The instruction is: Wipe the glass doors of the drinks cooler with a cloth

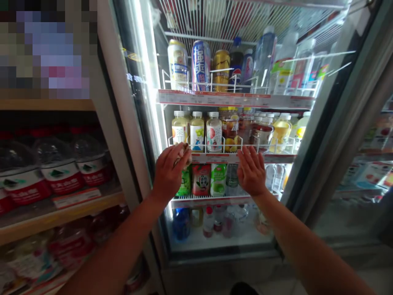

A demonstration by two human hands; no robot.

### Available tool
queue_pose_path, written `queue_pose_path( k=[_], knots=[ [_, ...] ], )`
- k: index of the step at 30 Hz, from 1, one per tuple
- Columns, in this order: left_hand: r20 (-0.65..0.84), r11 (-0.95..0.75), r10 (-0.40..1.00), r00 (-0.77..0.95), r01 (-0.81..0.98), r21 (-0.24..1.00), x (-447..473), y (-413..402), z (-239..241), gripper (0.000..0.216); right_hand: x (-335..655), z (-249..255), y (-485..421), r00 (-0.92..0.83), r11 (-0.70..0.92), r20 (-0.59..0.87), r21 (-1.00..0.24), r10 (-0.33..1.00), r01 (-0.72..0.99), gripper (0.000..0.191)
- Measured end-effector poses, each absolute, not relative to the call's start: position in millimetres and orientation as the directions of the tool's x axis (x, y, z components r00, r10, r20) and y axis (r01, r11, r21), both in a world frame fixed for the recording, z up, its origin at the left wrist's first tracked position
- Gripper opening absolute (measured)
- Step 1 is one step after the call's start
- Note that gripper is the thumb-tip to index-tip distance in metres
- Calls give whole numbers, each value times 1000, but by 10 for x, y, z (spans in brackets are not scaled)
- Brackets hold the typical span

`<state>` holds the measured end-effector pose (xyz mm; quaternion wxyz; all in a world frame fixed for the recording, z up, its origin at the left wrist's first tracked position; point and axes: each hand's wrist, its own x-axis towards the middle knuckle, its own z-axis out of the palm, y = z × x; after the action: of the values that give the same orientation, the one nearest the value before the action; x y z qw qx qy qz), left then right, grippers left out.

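Both my arms reach toward a lit drinks fridge (225, 258), and reflections show on its glass. My left hand (168, 172) is curled around a small crumpled, whitish and brown thing (183, 157), perhaps a cloth or wrapper; its kind is unclear. That hand is in front of the left end of the middle shelf, near a tea-drink bottle (179, 128). My right hand (252, 171) is open with fingers extended and nothing in it, in front of the same shelf farther right. Whether it touches the glass I cannot tell.
Tall cans (201, 65) and bottles fill the upper fridge shelf. Green and red drink packs (201, 180) stand below the middle shelf. Left of the fridge, a wooden shelf (70, 211) carries large red-labelled water bottles (59, 174). Another glass-fronted cooler (368, 176) is at the right.
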<state>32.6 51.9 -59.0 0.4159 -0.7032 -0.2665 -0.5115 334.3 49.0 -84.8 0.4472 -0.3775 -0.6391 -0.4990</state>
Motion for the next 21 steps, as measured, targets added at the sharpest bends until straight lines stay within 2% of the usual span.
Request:
queue_pose_path(
  k=[6, 9, 13, 16, 18, 21],
  knots=[
    [874, -465, 73, 481, 791, -397, 450, 453, -842, 60, 3329, -837, 479, -314, 229, 949, 299, 31, 926, 69],
    [911, -447, 57, 409, 826, -343, 420, 454, -718, 58, 3334, -847, 483, -313, 236, 949, 296, 36, 926, 69],
    [938, -614, -6, 345, 739, -276, 373, 420, -408, 58, 3337, -859, 493, -309, 229, 951, 294, 33, 928, 69],
    [934, -724, 44, 355, 655, -214, 386, 358, -291, 57, 3335, -859, 495, -314, 222, 948, 299, 38, 928, 69],
    [930, -708, 84, 359, 678, -198, 409, 340, -266, 53, 3335, -856, 493, -315, 222, 949, 300, 33, 928, 69],
    [942, -563, 96, 322, 798, -215, 430, 372, -258, 46, 3337, -851, 489, -317, 228, 948, 303, 25, 925, 69]
  ],
)
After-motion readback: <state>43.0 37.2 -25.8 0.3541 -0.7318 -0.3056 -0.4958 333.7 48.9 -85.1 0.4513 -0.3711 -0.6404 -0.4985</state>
